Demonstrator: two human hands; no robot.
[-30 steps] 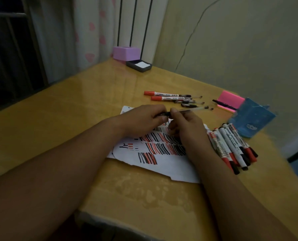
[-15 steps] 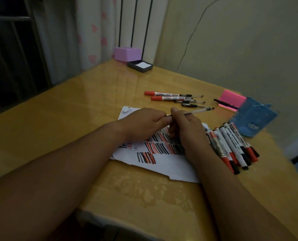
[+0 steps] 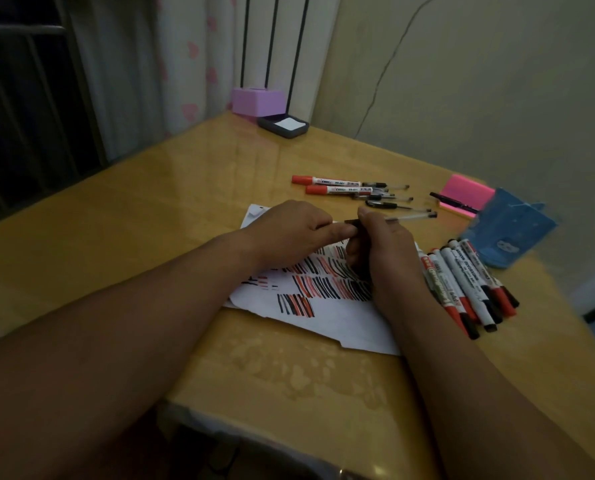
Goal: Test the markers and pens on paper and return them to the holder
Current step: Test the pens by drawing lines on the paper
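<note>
Pen above the paper
Mid-frame, right hand gripped the pen; left hand pinched its dark end, likely to uncap it.

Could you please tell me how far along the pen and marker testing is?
Done: the white paper sheet carries many red and black test strokes. In hand: the left hand and right hand both pinch a thin clear pen above it. Left: the white-barrelled markers beside the paper and the red-capped markers further back lie outside the blue holder.
</note>
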